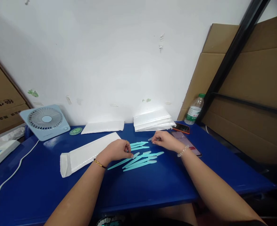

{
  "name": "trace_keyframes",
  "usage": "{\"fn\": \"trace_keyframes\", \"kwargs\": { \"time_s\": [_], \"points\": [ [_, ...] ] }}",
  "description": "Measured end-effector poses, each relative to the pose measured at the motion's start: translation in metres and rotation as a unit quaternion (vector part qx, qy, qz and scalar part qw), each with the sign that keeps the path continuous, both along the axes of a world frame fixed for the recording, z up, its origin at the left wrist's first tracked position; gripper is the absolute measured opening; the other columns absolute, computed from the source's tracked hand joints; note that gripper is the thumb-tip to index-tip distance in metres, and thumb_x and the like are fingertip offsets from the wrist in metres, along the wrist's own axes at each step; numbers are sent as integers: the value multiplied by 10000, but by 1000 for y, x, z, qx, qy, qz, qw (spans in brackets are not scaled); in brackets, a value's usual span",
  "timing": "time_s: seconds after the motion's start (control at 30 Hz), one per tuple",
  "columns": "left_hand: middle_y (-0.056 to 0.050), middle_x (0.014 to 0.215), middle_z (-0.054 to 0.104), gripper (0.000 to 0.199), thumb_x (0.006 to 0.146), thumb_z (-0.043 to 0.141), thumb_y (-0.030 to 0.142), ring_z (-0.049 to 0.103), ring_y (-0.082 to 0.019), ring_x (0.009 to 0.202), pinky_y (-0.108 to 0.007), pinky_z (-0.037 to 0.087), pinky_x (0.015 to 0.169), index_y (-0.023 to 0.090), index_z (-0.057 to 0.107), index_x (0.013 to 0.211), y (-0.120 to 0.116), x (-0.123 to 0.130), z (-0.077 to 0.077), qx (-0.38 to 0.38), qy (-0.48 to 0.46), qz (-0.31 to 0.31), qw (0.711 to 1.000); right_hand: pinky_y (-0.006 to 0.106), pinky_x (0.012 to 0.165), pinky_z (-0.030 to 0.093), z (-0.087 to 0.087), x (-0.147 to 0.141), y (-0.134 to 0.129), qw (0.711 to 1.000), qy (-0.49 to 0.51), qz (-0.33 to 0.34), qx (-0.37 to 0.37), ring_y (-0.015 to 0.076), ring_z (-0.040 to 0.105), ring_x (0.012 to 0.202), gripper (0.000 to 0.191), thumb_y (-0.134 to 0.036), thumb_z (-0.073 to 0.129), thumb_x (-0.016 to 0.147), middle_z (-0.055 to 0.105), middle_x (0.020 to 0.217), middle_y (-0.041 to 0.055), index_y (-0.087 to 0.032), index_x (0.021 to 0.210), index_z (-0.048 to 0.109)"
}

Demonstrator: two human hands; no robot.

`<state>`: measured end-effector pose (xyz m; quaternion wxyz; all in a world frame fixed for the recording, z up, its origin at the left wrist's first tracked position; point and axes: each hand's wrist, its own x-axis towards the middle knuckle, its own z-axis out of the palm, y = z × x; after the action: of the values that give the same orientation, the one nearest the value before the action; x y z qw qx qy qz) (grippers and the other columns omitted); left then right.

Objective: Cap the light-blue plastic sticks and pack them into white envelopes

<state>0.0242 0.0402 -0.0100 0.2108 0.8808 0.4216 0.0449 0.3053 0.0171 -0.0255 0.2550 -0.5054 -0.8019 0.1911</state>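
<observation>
Several slim teal eyebrow razors (140,163) with translucent ends lie loosely side by side on the blue table (166,185). A second small bunch of teal razors (139,145) rests just behind them. My left hand (119,150) is curled at the left ends of both groups, thumb and fingers drawn together; whatever is between them is hidden. To the right of the bunch, my right hand (162,139) is closed in a pinch. From its fingertips a small greyish translucent piece (150,139) sticks out to the left. Beside my left hand lies a long white padded envelope (88,152), its flap end toward me.
Against the wall are a white envelope (102,126) and a stack of white envelopes (152,121). Two phones (182,127) (195,150) lie at right, near a water bottle (195,110). At left are a blue fan (46,121), a green disc (75,131) and a white cable (13,172).
</observation>
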Motion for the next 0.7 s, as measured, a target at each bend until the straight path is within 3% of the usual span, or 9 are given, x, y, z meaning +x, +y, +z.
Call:
{"fn": "trace_keyframes", "kwargs": {
  "time_s": [0.1,0.17,0.27,0.37,0.47,0.6,0.7],
  "points": [
    [4,676,633,192,651,632,399,545,-145,596,-243,332,501,215,654,700,-3,-2,2,-49,46,-28,997,275,686,457,2,-10,-5,1000,16,22,-12,168,595,766,209,-346,565,823,657,868,59,-183,817,695],
    [1,665,635,164,671,610,369,540,-143,586,-245,329,501,211,649,686,-5,1,1,-43,43,-22,998,270,662,460,3,-19,-9,998,38,36,-40,161,593,731,253,-386,561,828,665,832,54,-184,895,698],
    [3,679,640,189,711,585,390,547,-144,602,-245,341,519,212,647,723,-5,9,0,-19,-12,-12,1000,251,618,470,2,-36,-13,987,103,66,-107,145,598,671,322,-416,600,798,664,764,38,-174,998,671],
    [2,708,642,234,749,557,427,552,-140,622,-238,355,532,211,647,761,-5,15,0,-11,-76,-17,997,241,581,478,2,-43,-14,975,153,71,-141,132,600,610,323,-429,642,758,642,681,24,-155,926,677],
    [-6,736,649,253,771,540,435,557,-145,639,-242,358,543,208,651,766,-1,20,-4,8,-89,-15,996,247,576,487,1,-31,-8,968,184,50,-161,127,602,579,316,-428,664,734,639,655,27,-136,855,680],
    [-15,760,655,228,773,549,411,570,-164,677,-257,377,586,212,657,751,8,25,-17,33,-62,0,998,252,578,480,-4,2,7,968,196,-29,-152,118,581,574,346,-428,682,707,652,677,40,-113,849,682],
    [-46,912,646,279,732,612,442,567,-214,867,-283,420,707,218,661,890,14,27,-27,78,-75,4,994,262,620,479,-8,19,13,980,144,-69,-123,132,584,629,323,-410,692,695,662,718,47,-119,836,698]
  ]
}}
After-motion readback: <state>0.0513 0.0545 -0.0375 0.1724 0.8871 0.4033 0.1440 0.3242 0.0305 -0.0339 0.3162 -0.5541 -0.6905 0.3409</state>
